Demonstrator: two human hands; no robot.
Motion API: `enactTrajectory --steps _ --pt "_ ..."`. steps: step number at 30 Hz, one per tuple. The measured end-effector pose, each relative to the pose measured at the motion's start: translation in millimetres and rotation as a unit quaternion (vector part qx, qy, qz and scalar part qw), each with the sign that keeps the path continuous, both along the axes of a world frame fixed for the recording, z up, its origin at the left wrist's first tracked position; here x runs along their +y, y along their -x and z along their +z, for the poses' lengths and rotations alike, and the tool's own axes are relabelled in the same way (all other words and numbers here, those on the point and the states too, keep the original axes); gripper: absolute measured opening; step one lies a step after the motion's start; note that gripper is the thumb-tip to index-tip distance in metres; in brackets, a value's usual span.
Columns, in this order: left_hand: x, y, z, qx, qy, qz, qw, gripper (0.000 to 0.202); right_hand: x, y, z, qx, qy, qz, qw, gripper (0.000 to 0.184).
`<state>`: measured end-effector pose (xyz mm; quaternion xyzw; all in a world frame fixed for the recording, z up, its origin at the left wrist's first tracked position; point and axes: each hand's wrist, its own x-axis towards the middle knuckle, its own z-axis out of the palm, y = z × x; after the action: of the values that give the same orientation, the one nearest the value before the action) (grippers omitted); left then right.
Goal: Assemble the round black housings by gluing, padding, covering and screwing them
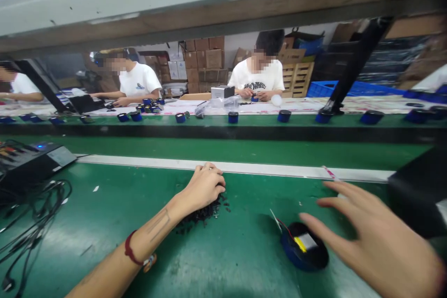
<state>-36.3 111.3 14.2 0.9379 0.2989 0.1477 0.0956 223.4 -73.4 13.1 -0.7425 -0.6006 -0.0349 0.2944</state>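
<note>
My left hand (206,185) rests over a pile of small black parts (204,214) on the green table. Its fingers curl down and together, and whatever they pinch is hidden beneath them. To the right, my right hand (366,228) is spread with nothing in it, slightly blurred. Its thumb reaches toward a round blue housing (302,263) with a dark inside, lying open side up. In the housing sits a small silver battery with yellow tape (306,243). Red and white wires (277,221) stick out over the housing's left rim.
At the left lie a black device (57,160) and tangled black cables (35,214). A dark box-like object (419,186) stands at the right. Beyond the white strip (244,167), several blue housings (233,117) line a raised ledge. Several people work opposite, below a long overhead beam (195,4).
</note>
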Motion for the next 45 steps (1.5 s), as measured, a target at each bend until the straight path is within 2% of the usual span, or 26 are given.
enactTrajectory --steps 2,5,8,10,14,16,19,21,24,28,29,35,42,45 --pt "0 -2 1.1 -0.014 0.004 0.000 1.000 0.017 19 32 10.4 0.005 0.101 0.067 0.993 0.037" --pt "-6 -5 4.7 -0.058 0.017 0.013 0.998 0.017 39 52 16.6 0.026 0.163 0.133 0.977 0.011" --pt "-26 -8 10.9 -0.121 0.068 0.030 0.990 0.020 36 39 26.3 0.062 0.172 0.142 0.973 0.021" --pt "-42 -13 15.4 -0.151 0.119 0.033 0.981 0.021 28 23 36.2 0.125 0.190 0.146 0.963 0.027" --pt "-70 -31 21.0 -0.201 0.233 0.007 0.951 0.015 15 -1 47.5 0.325 0.233 0.144 0.905 0.029" --pt "-77 -43 19.7 -0.228 0.343 0.001 0.911 0.013 13 -5 44.6 0.361 0.235 0.133 0.893 0.033" --pt "-83 -58 12.4 -0.277 0.532 0.010 0.800 0.010 12 -5 35.3 0.385 0.243 0.123 0.882 0.039" --pt "-85 -66 5.9 -0.310 0.595 0.017 0.742 0.016 10 -3 29.7 0.449 0.257 0.133 0.845 0.039" --pt "-88 -71 -1.8 -0.327 0.625 0.026 0.708 0.027 5 2 24.6 0.533 0.260 0.164 0.788 0.039" --pt "-91 -71 -4.1 -0.336 0.679 0.036 0.652 0.029 3 8 23.3 0.521 0.262 0.163 0.796 0.040" --pt "-91 -70 -3.8 -0.332 0.684 0.036 0.649 0.029 3 9 24.0 0.515 0.262 0.157 0.801 0.041" --pt "-91 -69 -2.9 -0.303 0.666 0.025 0.681 0.028 0 15 34.2 0.463 0.240 0.126 0.844 0.041" --pt "-91 -67 -9.8 -0.303 0.665 0.016 0.682 0.030 -2 20 35.2 0.469 0.253 0.123 0.838 0.034" --pt "-91 -66 -10.1 -0.287 0.655 0.012 0.699 0.028 -3 20 33.0 0.470 0.258 0.117 0.836 0.036"
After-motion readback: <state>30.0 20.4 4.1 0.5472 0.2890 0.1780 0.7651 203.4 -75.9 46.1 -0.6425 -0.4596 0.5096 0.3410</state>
